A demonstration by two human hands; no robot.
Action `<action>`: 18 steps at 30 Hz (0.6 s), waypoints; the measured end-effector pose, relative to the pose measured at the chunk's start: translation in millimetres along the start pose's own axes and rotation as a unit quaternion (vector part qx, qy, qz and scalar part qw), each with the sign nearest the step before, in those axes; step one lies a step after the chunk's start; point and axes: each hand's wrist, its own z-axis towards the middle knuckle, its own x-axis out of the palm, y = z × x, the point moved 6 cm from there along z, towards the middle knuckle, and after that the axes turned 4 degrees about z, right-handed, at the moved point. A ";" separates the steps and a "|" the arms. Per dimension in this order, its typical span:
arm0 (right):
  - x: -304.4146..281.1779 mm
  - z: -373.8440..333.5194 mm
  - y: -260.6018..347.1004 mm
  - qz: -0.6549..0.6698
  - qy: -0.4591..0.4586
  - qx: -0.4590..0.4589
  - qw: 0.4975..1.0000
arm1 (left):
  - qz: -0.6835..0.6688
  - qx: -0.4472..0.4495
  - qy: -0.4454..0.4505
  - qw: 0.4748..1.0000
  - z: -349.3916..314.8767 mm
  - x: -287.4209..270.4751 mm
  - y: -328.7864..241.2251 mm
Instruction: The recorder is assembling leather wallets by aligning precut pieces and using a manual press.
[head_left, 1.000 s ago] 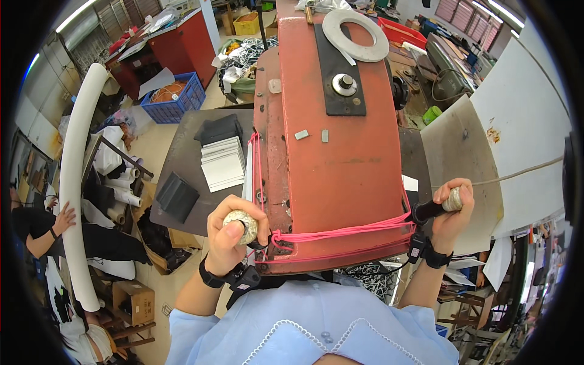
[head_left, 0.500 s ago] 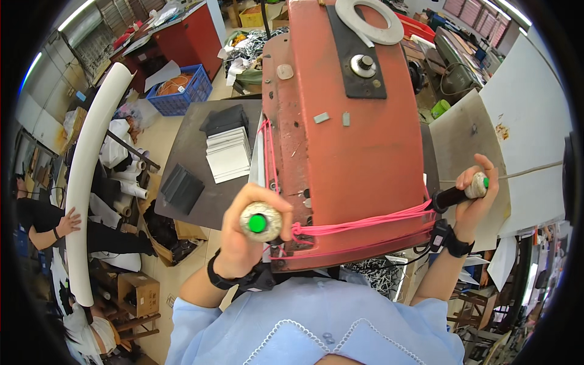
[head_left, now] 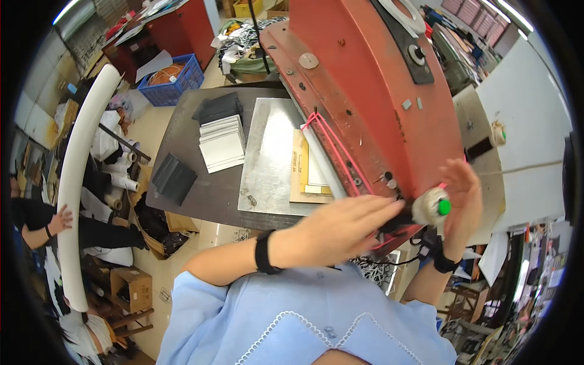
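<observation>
The red swing arm (head_left: 365,91) of a press stands turned toward the right, with pink cord tied along its near edge. My left hand (head_left: 344,228) reaches across my front, fingers stretched out flat against the near handle (head_left: 430,207), which is wrapped in pale tape and has a green button on its end. Just right of that handle my right hand (head_left: 463,198) is raised with fingers apart, slightly blurred, holding nothing. The other green-button handle (head_left: 486,141) stands free beyond it. Left of the arm, a metal plate (head_left: 267,152) bears a board with a yellow-edged cutting die (head_left: 315,173).
On the dark table (head_left: 213,201) lie a stack of white sheets (head_left: 222,146) and black sheets (head_left: 173,180). A blue crate (head_left: 172,82) sits on the floor behind. At far left, another person's hand (head_left: 59,220) holds a long white roll (head_left: 72,182).
The red arm has swung right, uncovering the metal plate and the die board. My left hand has moved right with its handle and opened its grip; my right hand has let go of the other handle.
</observation>
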 end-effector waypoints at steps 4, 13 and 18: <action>41.1 -25.6 -7.3 0.098 0.030 0.024 0.994 | 0.084 -0.122 0.048 0.988 -53.8 1.8 78.5; -40.7 11.2 -28.6 0.053 -0.168 -0.015 0.984 | 0.277 -0.086 0.015 0.957 -31.6 6.7 121.6; -39.2 13.1 -29.2 -0.146 -0.245 -0.056 0.957 | 0.384 -0.070 0.126 0.912 -33.9 32.7 135.7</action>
